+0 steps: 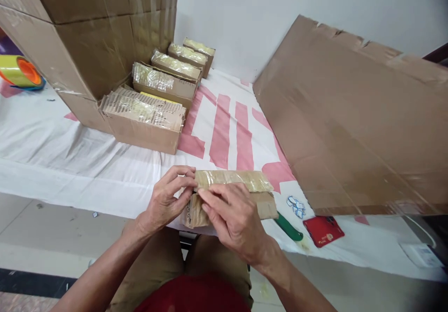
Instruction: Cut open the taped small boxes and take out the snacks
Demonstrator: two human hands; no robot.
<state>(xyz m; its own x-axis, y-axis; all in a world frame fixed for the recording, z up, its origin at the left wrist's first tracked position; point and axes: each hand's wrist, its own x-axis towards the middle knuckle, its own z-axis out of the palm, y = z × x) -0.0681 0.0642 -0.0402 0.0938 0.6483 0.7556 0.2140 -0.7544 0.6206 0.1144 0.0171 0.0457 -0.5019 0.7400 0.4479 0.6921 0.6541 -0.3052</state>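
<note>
At the table's front edge lies a narrow cardboard box (266,205). A strip of clear, yellowish packing tape (234,177) covers its far top side. My left hand (171,195) is at the box's left end, with fingertips and thumb closed on the taped corner. Close beside it, my right hand (234,211) reaches over the front of the box. Its thumb and forefinger are pinched together near the tape's left edge; whatever lies between them is hidden. A green knife-like handle (289,228) sticks out from the right end of the box.
Several taped cardboard boxes (147,128) stand in a row beside a tall carton (94,41). A large cardboard sheet (357,125) leans at the right. A red pouch (324,231) lies near the front edge; tape rolls (21,72) sit far left.
</note>
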